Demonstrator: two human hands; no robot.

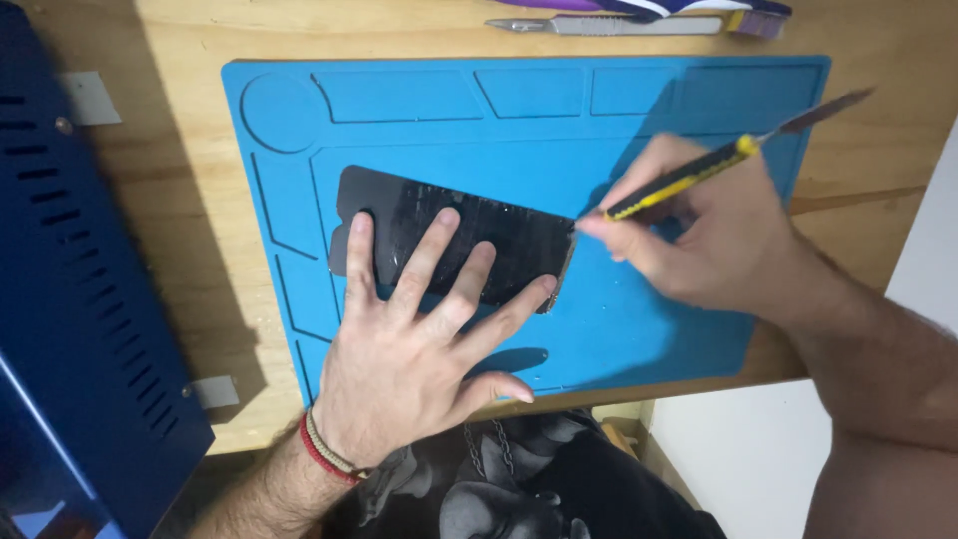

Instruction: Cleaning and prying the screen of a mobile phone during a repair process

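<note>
A dark phone screen panel (454,240) lies flat and slightly tilted on a blue work mat (699,329), near the mat's middle, its glass cracked and glinting. The left hand (414,339) presses down on it with fingers spread wide: four fingertips rest on the panel, the thumb lies off it on the mat near the front edge. A red and beige woven band (324,451) circles that wrist.

The right hand (714,240) is closed around a yellow and black hobby knife (689,175), held like a pen. Its tip meets the right end of the panel; whether it is under the glass or only touching the edge cannot be told. The far end of the tool is blurred.

The mat has moulded compartments along its far edge and a round recess at the far left corner. It rests on a wooden desk (190,180). Beyond the mat, at the desk's far edge, lies a grey utility cutter (609,25). To the left stands a dark blue metal case with vent slots (70,299).
</note>
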